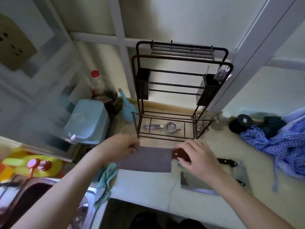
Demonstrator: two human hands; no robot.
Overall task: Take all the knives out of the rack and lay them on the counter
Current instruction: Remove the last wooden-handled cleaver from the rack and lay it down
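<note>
Both hands hold a cleaver [145, 160] flat before the rack [178, 96]: left hand [122, 148] pinches the blade's end, right hand [195, 158] clamps the handle. Bare bench [145, 187] lies below; seemingly two knives [214, 177] rest right.

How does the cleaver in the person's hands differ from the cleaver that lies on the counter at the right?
The held cleaver has a reddish-brown handle; the lying cleaver has a black one. The held cleaver is gripped by the left hand at the blade's far end and the right hand at the handle; the lying cleaver rests untouched. Both have broad rectangular blades.
</note>
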